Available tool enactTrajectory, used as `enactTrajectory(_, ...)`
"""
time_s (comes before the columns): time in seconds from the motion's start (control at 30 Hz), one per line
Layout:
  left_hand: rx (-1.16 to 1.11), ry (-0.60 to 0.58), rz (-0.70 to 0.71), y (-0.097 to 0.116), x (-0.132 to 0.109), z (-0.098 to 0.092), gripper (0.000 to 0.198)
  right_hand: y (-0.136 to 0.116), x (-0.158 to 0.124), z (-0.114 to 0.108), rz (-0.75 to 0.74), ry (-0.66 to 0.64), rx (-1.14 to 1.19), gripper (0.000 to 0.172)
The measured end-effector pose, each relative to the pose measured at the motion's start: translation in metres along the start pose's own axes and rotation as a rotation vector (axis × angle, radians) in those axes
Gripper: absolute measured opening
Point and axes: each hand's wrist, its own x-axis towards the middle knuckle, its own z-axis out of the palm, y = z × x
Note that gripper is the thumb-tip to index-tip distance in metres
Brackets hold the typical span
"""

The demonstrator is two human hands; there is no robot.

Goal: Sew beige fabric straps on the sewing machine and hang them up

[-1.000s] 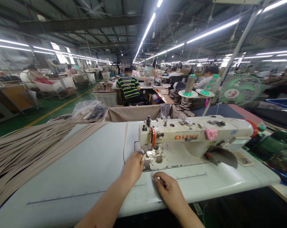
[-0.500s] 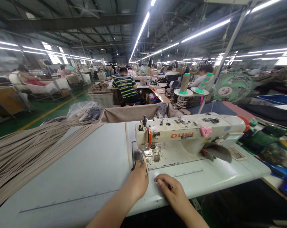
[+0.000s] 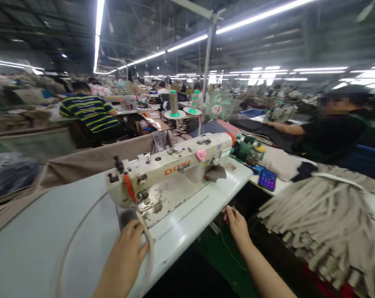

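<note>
A cream sewing machine (image 3: 175, 165) stands on the white table (image 3: 51, 231). My left hand (image 3: 127, 252) rests at the table's near edge just in front of the needle area, fingers curled on a beige strip (image 3: 149, 248) that runs from under the presser foot and loops past the hand. My right hand (image 3: 236, 221) hovers off the table's right edge, pinched on a small thin tool with a thread hanging below it.
A heap of beige strips (image 3: 323, 219) lies at the right, close to my right hand. A phone (image 3: 267, 179) and green oddments sit beside the machine. A co-worker in black (image 3: 339, 128) sits at right; a person in a striped shirt (image 3: 89, 111) sits beyond. Thread cones (image 3: 174, 103) stand behind.
The view has swung to the right. My left hand has drawn the strip back toward me from the needle. My right hand has left the tabletop and moved right, off the edge.
</note>
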Motion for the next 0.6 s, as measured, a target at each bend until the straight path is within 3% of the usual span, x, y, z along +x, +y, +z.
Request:
enactTrajectory(0.13, -0.025, -0.001, 0.087, -0.026, 0.006, 0.026, 0.038, 0.040, 0.027, -0.051, 0.150, 0.208, -0.165, 0.038)
enactTrajectory(0.27, 0.006, 0.009, 0.164, -0.036, 0.003, 0.033, 0.038, 0.061, 0.040, -0.086, 0.247, 0.325, -0.309, 0.024)
enactTrajectory(0.4, 0.092, -0.006, 0.250, -0.044, -0.002, 0.041, 0.033, 0.072, 0.062, -0.099, 0.324, 0.348, -0.388, 0.026)
enactTrajectory(0.53, 0.100, 0.025, 0.208, -0.043, -0.005, 0.046, 0.037, 0.083, 0.090, -0.102, 0.449, 0.358, -0.401, 0.026)
enactTrajectory(0.6, 0.080, 0.045, 0.193, -0.038, -0.005, 0.043, 0.037, 0.087, 0.102, -0.103, 0.444, 0.387, -0.375, 0.027)
